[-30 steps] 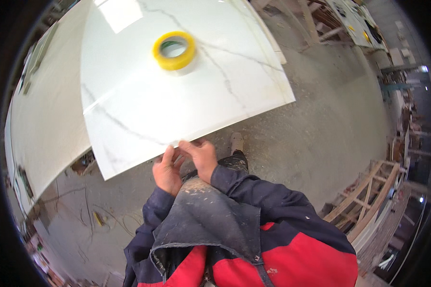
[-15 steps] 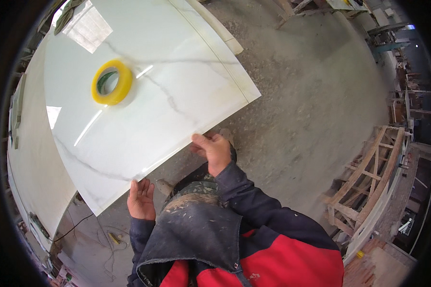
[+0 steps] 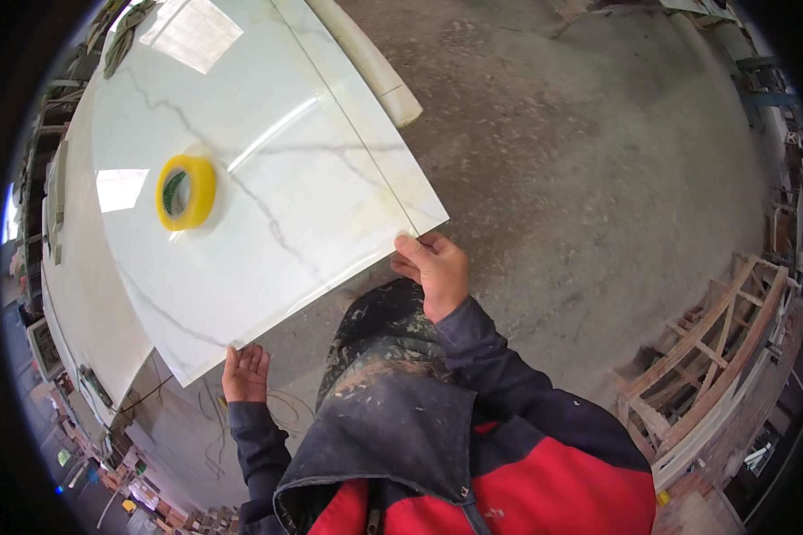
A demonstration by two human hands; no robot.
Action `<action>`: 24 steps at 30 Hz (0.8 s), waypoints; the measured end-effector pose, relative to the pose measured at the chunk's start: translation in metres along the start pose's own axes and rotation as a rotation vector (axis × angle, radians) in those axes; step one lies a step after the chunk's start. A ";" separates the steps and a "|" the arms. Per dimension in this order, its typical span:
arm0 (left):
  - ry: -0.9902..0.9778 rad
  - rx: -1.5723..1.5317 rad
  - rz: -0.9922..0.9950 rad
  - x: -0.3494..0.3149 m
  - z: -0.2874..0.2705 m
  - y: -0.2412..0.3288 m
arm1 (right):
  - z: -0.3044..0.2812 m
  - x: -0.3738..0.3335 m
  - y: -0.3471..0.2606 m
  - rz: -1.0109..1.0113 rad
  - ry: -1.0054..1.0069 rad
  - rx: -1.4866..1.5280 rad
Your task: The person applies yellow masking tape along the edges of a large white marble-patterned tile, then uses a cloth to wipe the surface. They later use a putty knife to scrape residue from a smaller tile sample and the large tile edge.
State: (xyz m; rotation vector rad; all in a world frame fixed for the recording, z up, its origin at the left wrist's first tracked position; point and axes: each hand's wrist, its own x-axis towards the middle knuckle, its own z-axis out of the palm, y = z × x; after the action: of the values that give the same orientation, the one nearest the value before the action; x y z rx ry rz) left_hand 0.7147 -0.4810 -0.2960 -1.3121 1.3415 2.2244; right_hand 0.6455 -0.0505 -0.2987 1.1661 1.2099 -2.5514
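Note:
A glossy white slab (image 3: 268, 276) with grey veins slants across the view. A thin seam near its right side sets off a narrow strip. At the near right corner my right hand (image 3: 437, 275) pinches the edge, thumb on top and fingers curled below. My left hand (image 3: 246, 376) is at the near left corner, its thumb side touching the edge and its fingers stretched out beside it. A shiny band runs along the edge between my hands; I cannot tell whether it is clear tape. A yellow roll of tape (image 3: 202, 194) stands on the slab.
A second pale panel (image 3: 98, 294) lies left of the slab, and another pale piece (image 3: 393, 94) sticks out beyond its right side. Cables (image 3: 216, 428) trail on the dusty grey floor (image 3: 580, 178). A wooden frame (image 3: 705, 357) stands at the right. A dark cloth (image 3: 127, 37) rests at the far left.
My right hand has slid right along the slab's near edge toward the corner. My left hand has shifted slightly left and down. The view has turned a little, so the tape roll appears lower.

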 end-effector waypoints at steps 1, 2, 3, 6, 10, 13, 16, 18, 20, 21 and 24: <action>-0.016 -0.004 -0.001 -0.002 0.003 0.000 | 0.002 0.000 -0.003 -0.010 0.001 0.002; -0.031 -0.008 -0.003 -0.003 0.006 0.000 | 0.003 0.000 -0.003 -0.019 0.001 0.004; -0.032 0.003 -0.012 -0.006 0.006 0.001 | 0.003 -0.002 -0.001 -0.016 0.044 0.022; -0.040 -0.028 -0.006 -0.002 0.008 -0.004 | 0.007 0.004 0.006 -0.043 0.107 0.036; -0.122 -0.064 -0.007 0.005 0.019 -0.010 | 0.009 0.008 0.004 -0.133 0.248 -0.016; -0.086 -0.072 0.016 -0.003 0.025 -0.017 | 0.004 0.013 0.014 -0.170 0.171 -0.114; -0.086 -0.124 0.032 -0.006 0.033 -0.021 | 0.016 0.002 0.015 -0.208 0.190 -0.183; -0.055 -0.168 0.046 -0.006 0.041 -0.019 | 0.014 0.004 0.019 -0.166 0.178 -0.185; -0.026 -0.212 0.036 -0.010 0.041 -0.011 | 0.026 -0.003 0.034 -0.198 0.144 -0.182; -0.013 -0.239 0.034 -0.008 0.042 -0.009 | 0.029 -0.005 0.038 -0.194 0.130 -0.181; 0.026 -0.315 0.066 -0.008 0.020 0.009 | 0.038 -0.006 0.059 -0.169 0.087 -0.173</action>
State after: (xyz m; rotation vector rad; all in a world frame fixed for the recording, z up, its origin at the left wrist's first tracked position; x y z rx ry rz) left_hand 0.7022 -0.4679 -0.2806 -1.4179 1.0885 2.5524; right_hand 0.6490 -0.1186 -0.3162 1.1935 1.5778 -2.4699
